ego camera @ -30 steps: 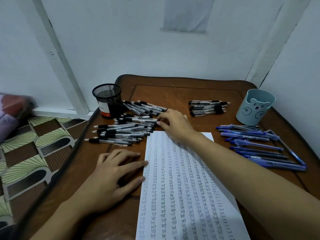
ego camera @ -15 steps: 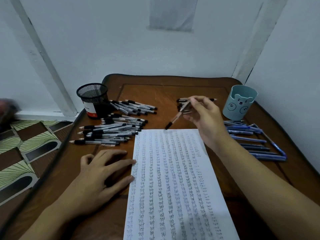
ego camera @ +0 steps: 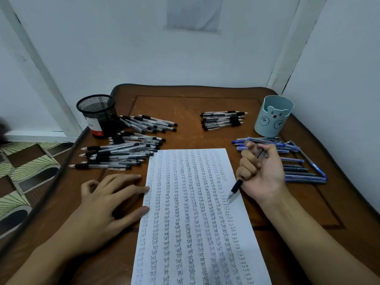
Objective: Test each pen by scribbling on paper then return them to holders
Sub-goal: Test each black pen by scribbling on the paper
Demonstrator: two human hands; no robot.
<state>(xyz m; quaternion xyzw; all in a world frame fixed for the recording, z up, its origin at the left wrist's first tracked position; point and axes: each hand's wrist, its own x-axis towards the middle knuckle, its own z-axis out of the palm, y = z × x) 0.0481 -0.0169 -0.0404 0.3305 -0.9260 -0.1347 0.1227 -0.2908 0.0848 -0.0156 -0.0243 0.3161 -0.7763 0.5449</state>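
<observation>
The right hand [ego camera: 261,171] is clenching a black pen [ego camera: 235,187] in its fist, the tip angling down toward the right margin of the paper [ego camera: 191,202] — whether it is touching, I cannot tell. The left hand [ego camera: 107,202] is lying relaxed and flat on the table [ego camera: 185,103], fingertips pressing the sheet's left edge. Black pens [ego camera: 119,153] are lying heaped at the left beside the mesh holder [ego camera: 96,114]; a smaller batch [ego camera: 222,120] is sitting at the far middle. Blue pens [ego camera: 302,173] are lying at the right — just near of the bear holder [ego camera: 271,116].
</observation>
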